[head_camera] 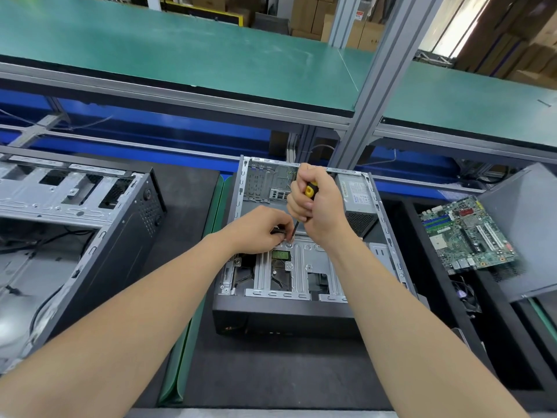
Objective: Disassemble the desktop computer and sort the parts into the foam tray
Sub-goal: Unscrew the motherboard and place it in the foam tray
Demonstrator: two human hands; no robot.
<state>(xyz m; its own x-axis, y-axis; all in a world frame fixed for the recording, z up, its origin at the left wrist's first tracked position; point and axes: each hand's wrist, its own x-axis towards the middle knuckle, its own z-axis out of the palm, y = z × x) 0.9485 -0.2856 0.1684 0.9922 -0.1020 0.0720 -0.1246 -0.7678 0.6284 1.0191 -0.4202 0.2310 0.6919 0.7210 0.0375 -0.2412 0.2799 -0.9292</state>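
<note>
An open desktop case (301,315) lies in front of me with its side off. My right hand (319,203) grips a yellow-and-black screwdriver (310,190) upright, its tip down at a screw on the silver drive bracket (319,260). My left hand (262,227) pinches the shaft near the tip, with a dark cable under its fingers. A power supply (360,203) sits in the case's far right corner. A green motherboard (467,233) lies in the black foam tray (509,342) on the right.
A second open case (75,224) stands at the left. A grey side panel (530,233) leans on the foam tray at the far right. A green mat edge (180,342) runs between the two cases. A metal post (370,95) rises behind the case.
</note>
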